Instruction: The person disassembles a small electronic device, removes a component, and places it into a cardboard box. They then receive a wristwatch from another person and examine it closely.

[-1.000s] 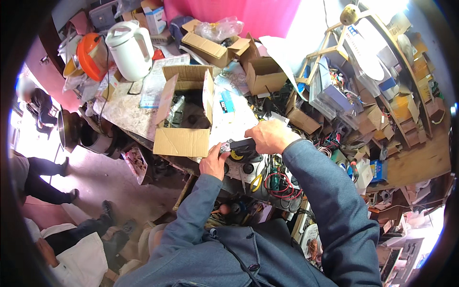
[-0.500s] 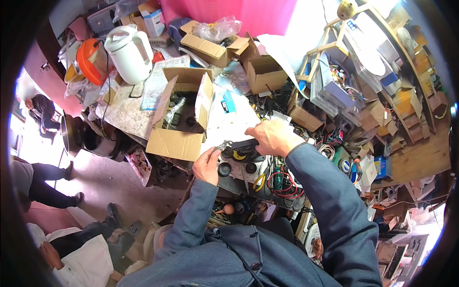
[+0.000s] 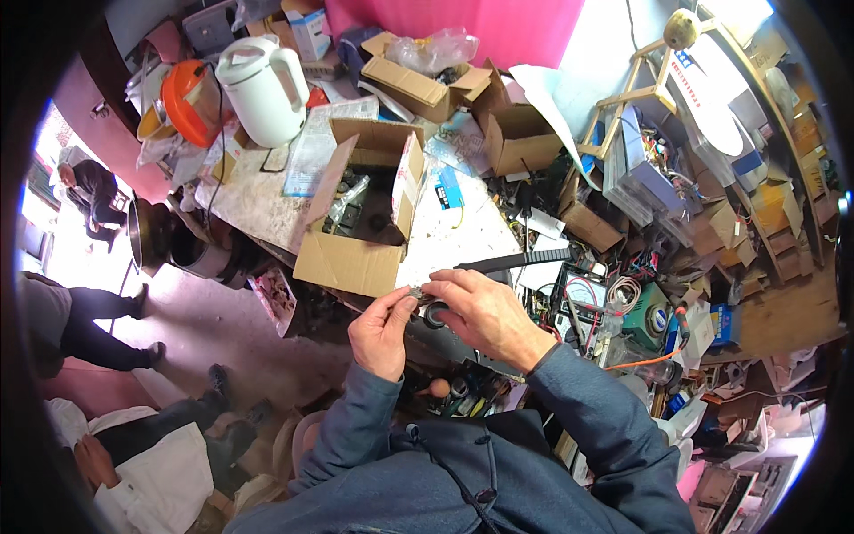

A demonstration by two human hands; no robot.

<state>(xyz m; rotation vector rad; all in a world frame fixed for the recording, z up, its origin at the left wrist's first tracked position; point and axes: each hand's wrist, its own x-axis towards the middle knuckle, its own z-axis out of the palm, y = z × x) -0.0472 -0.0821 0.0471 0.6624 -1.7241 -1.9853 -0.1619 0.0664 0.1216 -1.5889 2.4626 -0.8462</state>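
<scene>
Pinching a small grey part [image 3: 415,292], long axis indiscernible, left hand [image 3: 379,340] grip clamped on it, right hand [image 3: 495,322] grip unclear

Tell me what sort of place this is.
Likely a small repair workshop: loose parts in an open cardboard box, a white jug-shaped appliance on the cluttered bench, and coiled cable on the right.

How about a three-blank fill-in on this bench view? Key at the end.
1. The left hand and right hand are close together at a small part; the hand nearer the green box is the ____ one.
2. The white jug stands to the picture's ____ of the open cardboard box nearest the left hand.
3. The long strip just beyond the right hand is coloured ____.

Missing words: right; left; black.
</scene>
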